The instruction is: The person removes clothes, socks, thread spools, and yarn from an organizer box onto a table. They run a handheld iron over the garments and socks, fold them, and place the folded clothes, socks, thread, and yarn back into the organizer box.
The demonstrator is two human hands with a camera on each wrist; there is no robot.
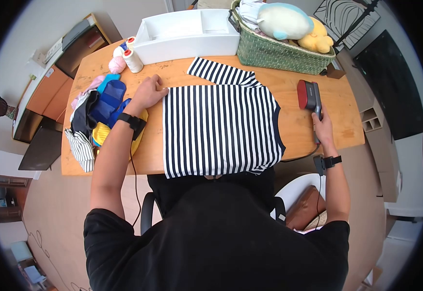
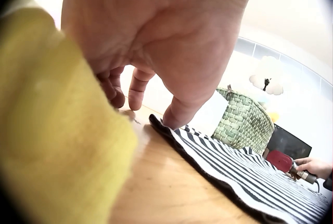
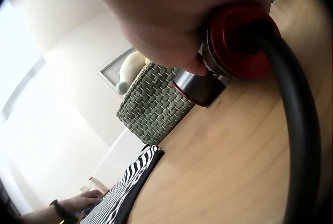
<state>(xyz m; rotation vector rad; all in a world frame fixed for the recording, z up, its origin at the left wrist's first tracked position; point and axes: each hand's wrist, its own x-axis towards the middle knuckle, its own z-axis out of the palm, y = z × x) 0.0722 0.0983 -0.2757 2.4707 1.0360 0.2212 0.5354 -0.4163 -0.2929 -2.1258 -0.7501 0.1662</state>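
A navy-and-white striped shirt (image 1: 218,128) lies flat on the wooden table, one sleeve (image 1: 221,72) stretched out at its far side. My left hand (image 1: 148,92) is at the shirt's far left corner. In the left wrist view its thumb (image 2: 179,114) rests on the hem while the other fingers reach down by the tabletop, holding nothing. On the right, my right hand (image 1: 323,127) grips the handle of a handheld garment iron (image 1: 310,97) with a red face. Its black cord (image 3: 299,115) trails from the handle's end in the right wrist view.
Left of the shirt lies a pile of clothes (image 1: 109,99), near thread spools (image 1: 133,62). A white divided box (image 1: 187,48) and a green woven basket (image 1: 279,54) with plush toys (image 1: 284,20) stand along the back. The iron's cord runs along the table's front edge.
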